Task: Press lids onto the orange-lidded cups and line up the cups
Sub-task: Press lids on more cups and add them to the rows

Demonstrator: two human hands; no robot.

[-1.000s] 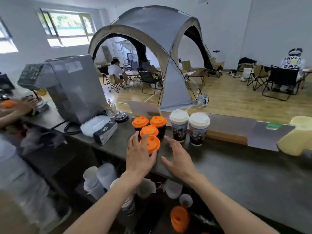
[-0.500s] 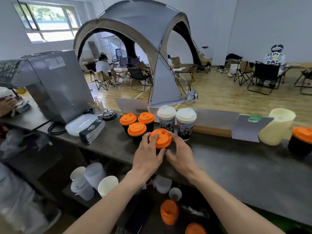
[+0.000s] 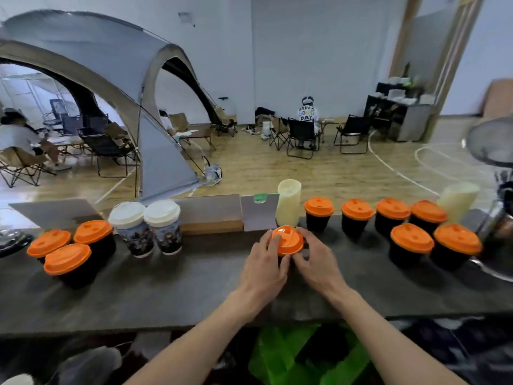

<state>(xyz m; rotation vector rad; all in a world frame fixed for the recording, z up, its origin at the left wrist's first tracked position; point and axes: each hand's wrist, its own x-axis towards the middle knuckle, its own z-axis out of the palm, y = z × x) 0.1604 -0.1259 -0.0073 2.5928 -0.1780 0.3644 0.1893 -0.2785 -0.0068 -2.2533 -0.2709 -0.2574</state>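
Both hands are wrapped around one black cup with an orange lid (image 3: pixel 287 240), near the middle of the counter (image 3: pixel 172 290). The left hand (image 3: pixel 263 265) curls round the left side with its fingers up on the lid rim, and the right hand (image 3: pixel 316 262) closes on the right side the same way. A second ago this cup sat in the cluster by the white-lidded cups (image 3: pixel 147 227); now it's been carried right along the counter, and the lid looks a bit tipped, so I'd guess it still needs a firm press. Three orange-lidded cups (image 3: pixel 69 251) are left behind on the far left. Further back and to the right, six lidded cups (image 3: pixel 394 223) already stand in two rough rows, so this one is probably about to join them. A pale yellow stack of cups (image 3: pixel 288 207) stands just behind the hands.
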